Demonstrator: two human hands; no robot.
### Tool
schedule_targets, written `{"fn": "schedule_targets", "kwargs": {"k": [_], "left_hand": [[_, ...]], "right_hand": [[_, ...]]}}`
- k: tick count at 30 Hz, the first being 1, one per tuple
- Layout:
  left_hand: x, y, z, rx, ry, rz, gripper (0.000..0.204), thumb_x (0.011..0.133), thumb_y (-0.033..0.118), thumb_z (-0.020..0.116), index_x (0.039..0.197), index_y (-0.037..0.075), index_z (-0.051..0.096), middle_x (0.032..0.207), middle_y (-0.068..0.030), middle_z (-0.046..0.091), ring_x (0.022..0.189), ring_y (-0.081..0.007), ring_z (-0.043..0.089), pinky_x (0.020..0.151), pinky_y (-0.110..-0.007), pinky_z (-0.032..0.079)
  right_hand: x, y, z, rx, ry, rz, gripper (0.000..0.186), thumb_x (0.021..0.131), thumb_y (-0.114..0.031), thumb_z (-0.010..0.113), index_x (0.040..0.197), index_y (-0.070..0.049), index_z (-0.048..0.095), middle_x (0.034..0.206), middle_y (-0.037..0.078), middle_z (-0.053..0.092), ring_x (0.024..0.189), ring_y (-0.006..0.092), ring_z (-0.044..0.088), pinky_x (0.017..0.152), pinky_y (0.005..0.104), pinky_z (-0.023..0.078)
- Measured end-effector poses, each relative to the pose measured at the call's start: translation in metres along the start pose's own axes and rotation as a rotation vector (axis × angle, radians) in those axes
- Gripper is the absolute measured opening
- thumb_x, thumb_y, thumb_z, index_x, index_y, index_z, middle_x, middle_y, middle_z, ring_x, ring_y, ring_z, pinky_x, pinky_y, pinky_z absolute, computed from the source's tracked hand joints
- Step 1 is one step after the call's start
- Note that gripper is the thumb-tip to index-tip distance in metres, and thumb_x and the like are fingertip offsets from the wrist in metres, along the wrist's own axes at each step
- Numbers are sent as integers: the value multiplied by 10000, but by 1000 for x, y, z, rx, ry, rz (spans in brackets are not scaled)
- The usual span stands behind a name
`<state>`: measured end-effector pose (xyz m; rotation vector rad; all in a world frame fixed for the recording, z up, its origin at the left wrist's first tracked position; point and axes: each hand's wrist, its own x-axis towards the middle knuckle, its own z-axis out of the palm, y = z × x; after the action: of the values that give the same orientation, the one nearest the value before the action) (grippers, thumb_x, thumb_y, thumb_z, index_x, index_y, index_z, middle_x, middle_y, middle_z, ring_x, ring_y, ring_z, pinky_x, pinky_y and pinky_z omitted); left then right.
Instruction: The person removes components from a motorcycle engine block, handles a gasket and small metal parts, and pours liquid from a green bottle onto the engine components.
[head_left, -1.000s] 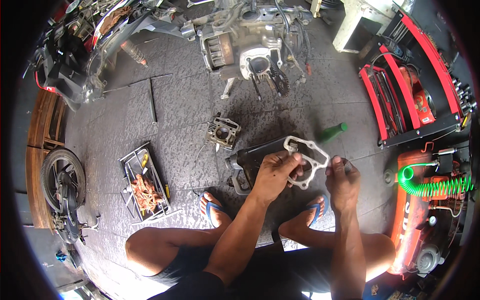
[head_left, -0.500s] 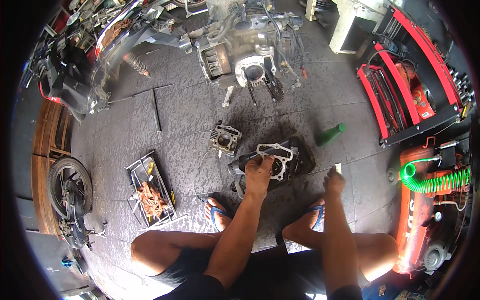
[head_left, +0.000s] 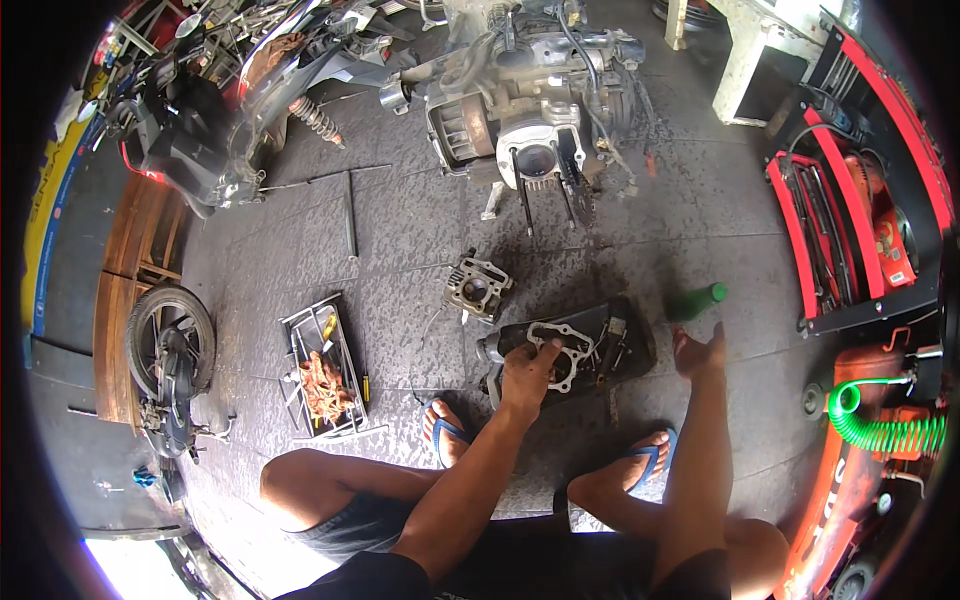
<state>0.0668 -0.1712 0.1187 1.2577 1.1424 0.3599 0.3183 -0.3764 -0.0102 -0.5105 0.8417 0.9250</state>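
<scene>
Gasket in left fingers; right fingers spread; cylinder block upper-left, bottle upper-right of black case, itself part-hidden.

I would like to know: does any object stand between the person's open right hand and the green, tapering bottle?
Nothing visible stands between the right hand and the green, tapering bottle; whether they touch is unclear. The broad black container lies to the left, outside that gap.

We see the left hand holding a gasket over a black container at centre; the right hand, spread, just below a green bottle; an engine at upper centre.
</scene>
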Motion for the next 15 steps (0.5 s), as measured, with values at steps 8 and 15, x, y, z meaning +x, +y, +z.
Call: {"fn": "schedule_targets", "kwargs": {"k": [8,15], "left_hand": [[2,3,2,-138,-70,-97,282,912,265,675,878,-14,655,740,-33,591,627,-132,568,619,-278,474],[13,-16,1,-392,-100,-216,376,959,317,631,1056,-47,630,895,-97,643,803,-186,646,740,-313,553]], "right_hand": [[29,0,24,83,-60,132,913,804,-790,503,1284,-14,486,1075,183,651,743,226,658,557,247,571],[31,-9,31,118,-90,39,655,814,-527,716,1227,-53,532,1103,136,647,815,251,657,586,279,581]]}}
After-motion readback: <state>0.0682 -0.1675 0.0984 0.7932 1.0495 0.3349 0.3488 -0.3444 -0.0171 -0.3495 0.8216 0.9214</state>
